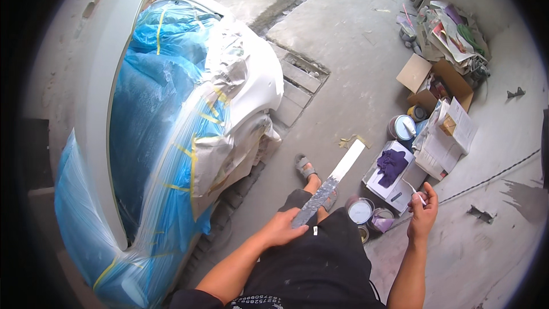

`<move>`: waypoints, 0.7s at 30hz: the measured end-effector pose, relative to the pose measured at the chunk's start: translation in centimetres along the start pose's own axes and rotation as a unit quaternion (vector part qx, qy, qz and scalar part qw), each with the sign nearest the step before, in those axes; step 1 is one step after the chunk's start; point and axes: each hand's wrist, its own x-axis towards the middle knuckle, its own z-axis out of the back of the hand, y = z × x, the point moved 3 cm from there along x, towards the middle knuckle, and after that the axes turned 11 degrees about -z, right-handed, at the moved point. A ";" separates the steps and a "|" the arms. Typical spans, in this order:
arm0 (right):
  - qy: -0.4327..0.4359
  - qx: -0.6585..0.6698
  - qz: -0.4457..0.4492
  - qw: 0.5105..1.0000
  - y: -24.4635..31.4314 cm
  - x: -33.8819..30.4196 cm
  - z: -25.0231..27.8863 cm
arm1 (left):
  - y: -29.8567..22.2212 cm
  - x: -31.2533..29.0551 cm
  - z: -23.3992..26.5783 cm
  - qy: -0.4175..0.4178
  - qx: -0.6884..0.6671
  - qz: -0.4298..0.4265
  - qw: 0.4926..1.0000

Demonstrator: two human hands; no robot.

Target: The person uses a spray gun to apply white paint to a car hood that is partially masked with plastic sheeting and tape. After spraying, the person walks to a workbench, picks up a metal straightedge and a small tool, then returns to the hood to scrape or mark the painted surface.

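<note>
My left hand (280, 227) is closed around the near end of a long flat strip (334, 180), white at its far end and smeared dark grey toward my fingers. The strip slants up and away in front of my legs. Off to the right, my right hand (422, 213) is raised with its fingers bent, pinching a thin white stick (416, 192) whose exact kind I cannot make out. Beyond that hand, a crumpled purple cloth (392, 166) lies on a white box (373, 178).
A car body (257, 63) masked with blue plastic film (151, 86), paper and yellow tape stands at left. Paint cans (361, 212), an open carton (454, 83) and piled papers (452, 31) line the right wall. A floor drain channel (300, 74) lies ahead.
</note>
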 end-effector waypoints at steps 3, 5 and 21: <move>-0.007 -0.009 0.012 1.000 2.4 2.4 -1.3 | -0.9 3.7 1.5 0.003 -0.003 -0.041 0.999; -0.009 0.006 0.013 1.000 3.7 4.1 -2.2 | -1.7 6.1 2.8 0.015 -0.008 -0.049 0.999; 0.036 0.011 0.021 0.999 15.5 26.9 -5.8 | -12.9 25.5 10.1 -0.044 0.005 -0.044 0.998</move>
